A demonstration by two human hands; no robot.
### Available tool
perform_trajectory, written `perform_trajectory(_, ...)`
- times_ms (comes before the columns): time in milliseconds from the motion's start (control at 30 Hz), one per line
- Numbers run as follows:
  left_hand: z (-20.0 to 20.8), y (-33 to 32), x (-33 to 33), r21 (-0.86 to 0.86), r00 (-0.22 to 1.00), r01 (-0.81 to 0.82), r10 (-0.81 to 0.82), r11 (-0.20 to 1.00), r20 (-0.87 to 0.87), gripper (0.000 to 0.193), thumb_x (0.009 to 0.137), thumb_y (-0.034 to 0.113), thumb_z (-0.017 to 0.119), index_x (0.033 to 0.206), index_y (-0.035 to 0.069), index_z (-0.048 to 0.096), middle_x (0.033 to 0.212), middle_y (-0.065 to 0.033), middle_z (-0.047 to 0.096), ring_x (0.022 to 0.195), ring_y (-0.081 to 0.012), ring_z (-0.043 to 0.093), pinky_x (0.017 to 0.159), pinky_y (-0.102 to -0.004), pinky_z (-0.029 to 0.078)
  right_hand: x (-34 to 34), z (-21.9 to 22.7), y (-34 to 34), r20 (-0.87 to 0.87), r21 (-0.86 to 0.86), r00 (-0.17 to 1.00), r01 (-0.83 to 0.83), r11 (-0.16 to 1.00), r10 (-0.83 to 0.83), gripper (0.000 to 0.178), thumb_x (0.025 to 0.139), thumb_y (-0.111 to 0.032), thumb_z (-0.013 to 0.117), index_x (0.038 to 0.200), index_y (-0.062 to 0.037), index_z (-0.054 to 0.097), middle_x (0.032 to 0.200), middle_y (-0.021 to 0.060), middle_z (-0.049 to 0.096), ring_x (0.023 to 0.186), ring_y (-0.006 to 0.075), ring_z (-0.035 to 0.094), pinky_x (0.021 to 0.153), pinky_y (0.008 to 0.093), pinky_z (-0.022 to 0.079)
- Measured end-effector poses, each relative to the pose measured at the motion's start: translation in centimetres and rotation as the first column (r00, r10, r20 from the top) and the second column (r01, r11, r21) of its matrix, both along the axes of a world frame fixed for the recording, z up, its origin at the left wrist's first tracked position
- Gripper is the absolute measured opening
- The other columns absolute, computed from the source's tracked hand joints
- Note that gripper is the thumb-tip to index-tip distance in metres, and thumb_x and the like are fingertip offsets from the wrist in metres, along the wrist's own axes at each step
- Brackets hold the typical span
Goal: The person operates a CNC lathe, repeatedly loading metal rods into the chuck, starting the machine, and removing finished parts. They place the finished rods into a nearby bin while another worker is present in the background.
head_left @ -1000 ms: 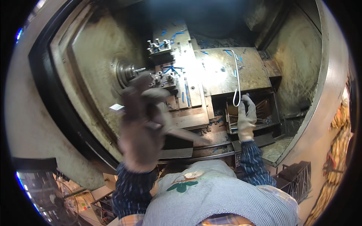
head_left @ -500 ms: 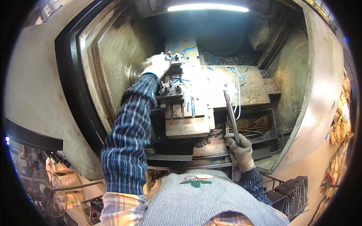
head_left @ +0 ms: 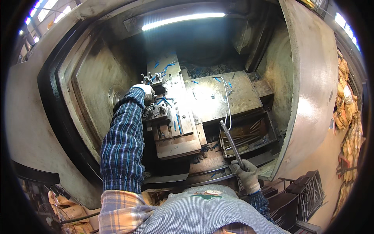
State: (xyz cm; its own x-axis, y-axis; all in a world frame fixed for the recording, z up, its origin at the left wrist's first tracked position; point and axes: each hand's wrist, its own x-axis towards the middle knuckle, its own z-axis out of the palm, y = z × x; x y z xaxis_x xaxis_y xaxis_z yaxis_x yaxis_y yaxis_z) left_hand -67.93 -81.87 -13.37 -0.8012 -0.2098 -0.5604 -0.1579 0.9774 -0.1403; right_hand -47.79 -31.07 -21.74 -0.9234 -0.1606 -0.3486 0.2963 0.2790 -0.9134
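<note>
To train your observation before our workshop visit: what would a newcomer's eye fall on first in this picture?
First, the open machine enclosure under a bright strip light. Inside it, the gloved left hand, on a plaid-sleeved arm, reaches to the tool block near the round chuck. At lower right, the gloved right hand grips a dark metal rod slanting up over a tray.

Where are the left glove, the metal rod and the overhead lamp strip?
left glove (head_left: pixel 144 90), head view, back of the glove.
metal rod (head_left: pixel 230 142), head view, middle of its shaft.
lamp strip (head_left: pixel 183 20), head view, middle of the lit tube.
</note>
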Motion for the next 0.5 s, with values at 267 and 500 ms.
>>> perform_trajectory(267, -2.0, 0.2, 0.0, 0.255, 0.994, 0.006, 0.023, 0.967, -0.110, 0.039, 0.088, 0.019, 0.058, 0.125, 0.015, 0.070, 0.123, -0.0129, 0.071, 0.112, -0.0301, 0.068, 0.095, -0.0425, 0.052, -1.6, -0.5, -2.8, 0.023, 0.030, 0.997, -0.075, 0.997, 0.074, 0.030, 0.091, -0.026, 0.078, 0.107, -0.0009, 0.073, 0.083, 0.0011, 0.068, 0.076, 0.0085, 0.059, 0.069, 0.0277, 0.050)
perform_trajectory(500, -4.7, 9.6, -4.2, 0.468, 0.862, 0.381, -0.123, 0.797, -0.492, 0.038, 0.098, 0.029, 0.052, 0.133, 0.017, 0.062, 0.122, -0.0125, 0.069, 0.115, -0.0315, 0.064, 0.099, -0.0414, 0.050, -3.8, 0.3, -7.2, -0.042, -0.006, 0.992, -0.120, 0.993, 0.120, 0.029, 0.093, -0.028, 0.077, 0.103, -0.0014, 0.073, 0.070, -0.0030, 0.059, 0.065, 0.0055, 0.053, 0.057, 0.0247, 0.044)
